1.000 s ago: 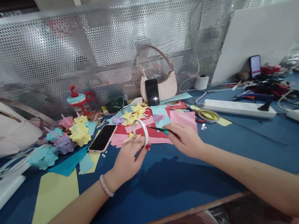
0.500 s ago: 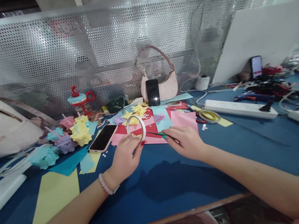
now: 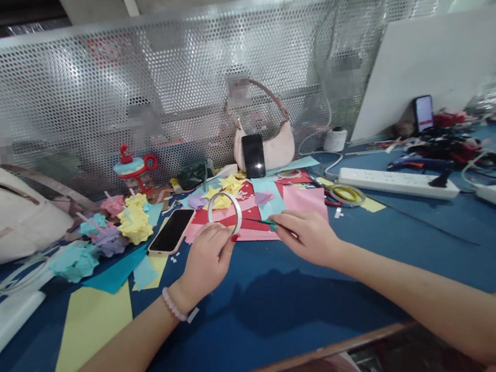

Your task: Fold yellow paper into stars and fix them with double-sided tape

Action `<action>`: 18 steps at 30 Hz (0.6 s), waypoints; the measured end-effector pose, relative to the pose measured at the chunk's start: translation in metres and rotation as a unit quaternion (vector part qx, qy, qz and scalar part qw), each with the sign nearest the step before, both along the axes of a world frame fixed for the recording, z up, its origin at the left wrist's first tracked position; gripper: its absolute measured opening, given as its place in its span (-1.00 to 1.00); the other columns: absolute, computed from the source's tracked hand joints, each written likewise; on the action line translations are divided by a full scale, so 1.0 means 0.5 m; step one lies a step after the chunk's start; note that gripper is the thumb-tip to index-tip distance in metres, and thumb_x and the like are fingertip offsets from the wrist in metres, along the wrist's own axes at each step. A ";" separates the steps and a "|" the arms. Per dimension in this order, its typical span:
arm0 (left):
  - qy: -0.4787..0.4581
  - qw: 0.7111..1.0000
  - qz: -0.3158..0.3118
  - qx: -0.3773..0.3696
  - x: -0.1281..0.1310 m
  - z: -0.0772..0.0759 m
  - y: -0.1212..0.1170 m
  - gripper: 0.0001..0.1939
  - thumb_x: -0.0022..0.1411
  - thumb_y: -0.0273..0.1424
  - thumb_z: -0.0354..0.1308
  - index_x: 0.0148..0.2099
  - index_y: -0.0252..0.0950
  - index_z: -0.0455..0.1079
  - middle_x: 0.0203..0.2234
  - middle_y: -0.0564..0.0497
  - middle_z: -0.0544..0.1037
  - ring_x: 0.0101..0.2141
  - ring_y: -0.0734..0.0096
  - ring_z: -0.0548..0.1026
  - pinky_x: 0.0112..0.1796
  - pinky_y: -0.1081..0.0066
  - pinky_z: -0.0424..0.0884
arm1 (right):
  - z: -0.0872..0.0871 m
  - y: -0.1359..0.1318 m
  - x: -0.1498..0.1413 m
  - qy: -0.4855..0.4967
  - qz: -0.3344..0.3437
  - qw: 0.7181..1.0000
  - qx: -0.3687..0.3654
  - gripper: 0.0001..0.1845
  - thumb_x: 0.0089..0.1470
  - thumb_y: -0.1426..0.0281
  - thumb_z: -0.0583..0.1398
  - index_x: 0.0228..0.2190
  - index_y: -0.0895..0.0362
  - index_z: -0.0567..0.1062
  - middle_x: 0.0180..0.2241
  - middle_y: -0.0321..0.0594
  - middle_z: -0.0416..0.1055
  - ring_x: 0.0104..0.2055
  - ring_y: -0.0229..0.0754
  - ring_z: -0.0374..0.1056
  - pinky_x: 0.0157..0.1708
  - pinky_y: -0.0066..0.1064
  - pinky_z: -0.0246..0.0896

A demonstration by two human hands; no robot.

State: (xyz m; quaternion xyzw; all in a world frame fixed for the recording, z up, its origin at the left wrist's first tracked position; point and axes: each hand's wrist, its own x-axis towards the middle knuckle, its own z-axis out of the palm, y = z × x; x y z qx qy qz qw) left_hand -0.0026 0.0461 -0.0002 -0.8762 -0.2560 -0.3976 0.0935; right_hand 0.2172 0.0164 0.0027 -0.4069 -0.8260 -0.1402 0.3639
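My left hand (image 3: 207, 258) is closed on the lower edge of a roll of white tape (image 3: 239, 213), which stands upright like a ring. My right hand (image 3: 307, 233) pinches a slim dark pointed tool (image 3: 256, 220), whose tip reaches left close to the tape roll. Whether the tip touches the tape I cannot tell; the tool's rear end is hidden in my fingers. Beyond both hands lie red and pink paper sheets (image 3: 304, 198) with folded yellow paper stars (image 3: 232, 183) on top.
A phone (image 3: 172, 231) and folded paper flowers (image 3: 134, 222) lie to the left on the blue table (image 3: 295, 327). A dark phone (image 3: 254, 156) leans on a small handbag (image 3: 280, 144) at the back. To the right are a tape roll (image 3: 346, 194) and a white power strip (image 3: 397, 182).
The tape roll has turned to show its opening more widely and shifted slightly left. The dark tool's tip has moved left and down towards the roll. Both hands keep their hold.
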 end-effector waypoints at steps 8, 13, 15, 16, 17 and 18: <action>0.001 1.000 0.005 -0.016 -0.002 -0.001 0.001 -0.80 0.26 -0.48 -0.15 -0.28 -0.30 0.31 -0.43 -0.04 0.47 -0.34 0.32 0.43 -0.21 0.27 0.38 | 0.001 0.000 0.002 0.008 0.003 1.000 -0.014 -0.72 0.14 0.46 -0.04 -0.30 0.22 0.45 -0.54 -0.18 0.41 -0.55 -0.25 0.31 -0.54 -0.47 0.14; 0.004 1.000 0.013 -0.019 -0.003 0.000 0.001 -0.78 0.27 -0.46 -0.16 -0.28 -0.29 0.31 -0.43 -0.04 0.47 -0.34 0.32 0.43 -0.23 0.26 0.39 | -0.001 0.000 0.001 0.007 0.002 1.000 -0.017 -0.73 0.14 0.46 -0.04 -0.31 0.20 0.45 -0.53 -0.18 0.42 -0.54 -0.26 0.31 -0.54 -0.47 0.13; 0.005 1.000 0.013 -0.015 -0.003 0.001 0.000 -0.78 0.27 -0.47 -0.16 -0.28 -0.30 0.31 -0.43 -0.04 0.47 -0.35 0.32 0.43 -0.23 0.27 0.39 | -0.001 0.000 0.000 0.007 0.003 1.000 -0.014 -0.73 0.14 0.46 -0.04 -0.31 0.21 0.44 -0.55 -0.19 0.41 -0.56 -0.27 0.30 -0.55 -0.48 0.11; 0.006 1.000 0.011 -0.012 -0.003 0.001 0.000 -0.79 0.27 -0.48 -0.15 -0.27 -0.30 0.31 -0.43 -0.04 0.47 -0.34 0.33 0.42 -0.23 0.28 0.39 | 0.000 0.001 -0.001 0.006 0.002 1.000 -0.012 -0.73 0.14 0.46 -0.04 -0.32 0.21 0.45 -0.55 -0.20 0.41 -0.56 -0.27 0.29 -0.56 -0.48 0.11; 0.007 1.000 0.009 -0.010 -0.003 0.001 0.000 -0.80 0.27 -0.48 -0.15 -0.27 -0.31 0.31 -0.43 -0.04 0.47 -0.34 0.33 0.42 -0.23 0.28 0.39 | 0.000 0.001 -0.001 0.005 0.000 1.000 -0.010 -0.73 0.15 0.46 -0.04 -0.32 0.21 0.45 -0.56 -0.20 0.41 -0.57 -0.28 0.29 -0.56 -0.48 0.10; 0.007 1.000 0.007 -0.007 -0.003 0.002 0.000 -0.80 0.26 -0.49 -0.14 -0.27 -0.31 0.31 -0.43 -0.04 0.47 -0.34 0.33 0.42 -0.23 0.29 0.38 | 0.001 0.001 -0.001 0.003 -0.001 1.000 -0.009 -0.73 0.15 0.46 -0.04 -0.32 0.22 0.45 -0.55 -0.20 0.41 -0.57 -0.28 0.29 -0.55 -0.48 0.10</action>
